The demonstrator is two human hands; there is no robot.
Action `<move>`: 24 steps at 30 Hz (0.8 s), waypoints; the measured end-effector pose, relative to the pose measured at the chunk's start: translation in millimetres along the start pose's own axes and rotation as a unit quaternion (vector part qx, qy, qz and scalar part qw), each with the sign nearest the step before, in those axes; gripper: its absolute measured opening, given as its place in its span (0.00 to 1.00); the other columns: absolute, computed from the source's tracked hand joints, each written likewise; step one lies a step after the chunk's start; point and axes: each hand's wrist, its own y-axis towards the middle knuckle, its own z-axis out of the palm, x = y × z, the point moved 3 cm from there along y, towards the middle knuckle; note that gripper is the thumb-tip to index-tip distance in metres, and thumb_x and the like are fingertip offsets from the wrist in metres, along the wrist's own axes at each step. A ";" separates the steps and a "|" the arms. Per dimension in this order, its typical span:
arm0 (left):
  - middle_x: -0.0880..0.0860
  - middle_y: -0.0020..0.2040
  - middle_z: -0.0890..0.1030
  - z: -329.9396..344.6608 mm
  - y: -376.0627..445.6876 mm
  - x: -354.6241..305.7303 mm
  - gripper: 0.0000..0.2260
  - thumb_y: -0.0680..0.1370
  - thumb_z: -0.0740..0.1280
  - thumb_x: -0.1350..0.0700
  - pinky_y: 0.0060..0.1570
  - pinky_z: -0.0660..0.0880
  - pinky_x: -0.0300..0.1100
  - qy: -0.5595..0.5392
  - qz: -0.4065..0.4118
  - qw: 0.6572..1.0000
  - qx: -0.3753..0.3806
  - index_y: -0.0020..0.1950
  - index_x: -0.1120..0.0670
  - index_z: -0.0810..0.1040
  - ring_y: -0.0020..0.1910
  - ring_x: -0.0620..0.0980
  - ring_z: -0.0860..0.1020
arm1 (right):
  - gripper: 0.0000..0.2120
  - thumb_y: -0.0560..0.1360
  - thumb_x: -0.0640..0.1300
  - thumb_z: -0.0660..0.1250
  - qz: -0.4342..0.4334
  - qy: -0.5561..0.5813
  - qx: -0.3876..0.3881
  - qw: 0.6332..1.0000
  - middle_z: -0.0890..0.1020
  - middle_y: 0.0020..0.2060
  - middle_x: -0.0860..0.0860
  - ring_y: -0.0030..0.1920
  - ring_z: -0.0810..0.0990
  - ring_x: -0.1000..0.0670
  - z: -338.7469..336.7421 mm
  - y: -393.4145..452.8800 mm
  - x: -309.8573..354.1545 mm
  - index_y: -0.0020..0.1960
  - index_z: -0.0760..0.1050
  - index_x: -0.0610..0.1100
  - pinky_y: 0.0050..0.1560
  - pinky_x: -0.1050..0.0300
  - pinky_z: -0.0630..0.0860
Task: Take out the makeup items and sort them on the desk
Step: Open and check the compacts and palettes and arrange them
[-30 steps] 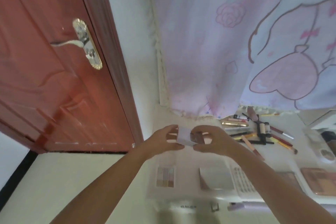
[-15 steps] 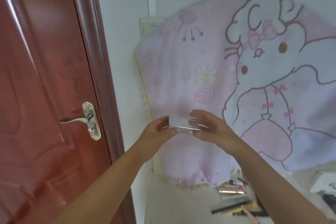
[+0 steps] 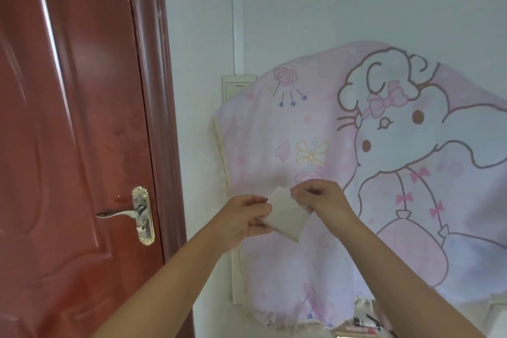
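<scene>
- My view has tilted up off the table; only a few makeup items (image 3: 365,325) show at the bottom edge.
- Left hand (image 3: 244,217) and right hand (image 3: 319,197) now each grip clamped on the compact (image 3: 286,217), raised and tilted before the blanket (image 3: 384,173).
- Sorting is paused; the compact is not yet placed.

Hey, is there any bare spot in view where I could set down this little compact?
Hardly: only a crowded sliver of desk shows, bottom right under the pink cartoon cloth, filled with makeup sticks. Both the left hand and right hand hold the compact in mid-air.

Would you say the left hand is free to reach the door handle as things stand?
Probably not yet: the left hand and right hand both grip the small white case, though nothing blocks the door handle.
</scene>
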 end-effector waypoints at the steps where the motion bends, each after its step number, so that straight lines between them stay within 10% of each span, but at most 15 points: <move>1: 0.52 0.33 0.77 0.3 1.0 -2.3 0.07 0.77 0.61 0.67 0.29 0.78 0.35 -0.013 -0.001 1.000 -0.002 0.41 0.59 0.75 0.27 0.43 0.80 | 0.07 0.73 0.33 0.66 0.000 -0.003 -0.012 1.000 0.78 0.24 0.55 0.27 0.76 0.59 0.5 1.8 4.6 0.37 0.78 0.40 0.27 0.71 0.71; 6: 0.56 0.42 0.76 4.9 9.8 -9.9 0.06 0.77 0.62 0.66 0.33 0.79 0.35 -0.071 0.034 0.991 -0.106 0.54 0.62 0.70 0.38 0.50 0.78 | 0.12 0.74 0.40 0.66 0.101 0.073 0.001 0.992 0.78 0.38 0.47 0.29 0.79 0.51 2.6 1.8 2.6 0.57 0.70 0.41 0.28 0.64 0.78; 14: 0.55 0.42 0.79 -2.0 8.8 -6.1 0.12 0.78 0.61 0.65 0.32 0.78 0.36 -0.070 0.048 0.996 -0.001 0.60 0.57 0.70 0.33 0.46 0.81 | 0.11 0.76 0.32 0.59 0.090 0.091 -0.005 0.992 0.72 0.28 0.45 0.19 0.72 0.55 -3.0 2.4 1.7 0.36 0.71 0.40 0.23 0.66 0.69; 24: 0.46 0.52 0.74 -13.3 3.5 -14.3 0.21 0.72 0.63 0.74 0.38 0.77 0.32 0.088 0.078 0.992 0.054 0.58 0.52 0.70 0.41 0.45 0.76 | 0.10 0.76 0.35 0.62 0.159 0.094 0.122 0.975 0.78 0.24 0.51 0.22 0.75 0.54 8.2 11.4 7.0 0.36 0.73 0.39 0.25 0.66 0.69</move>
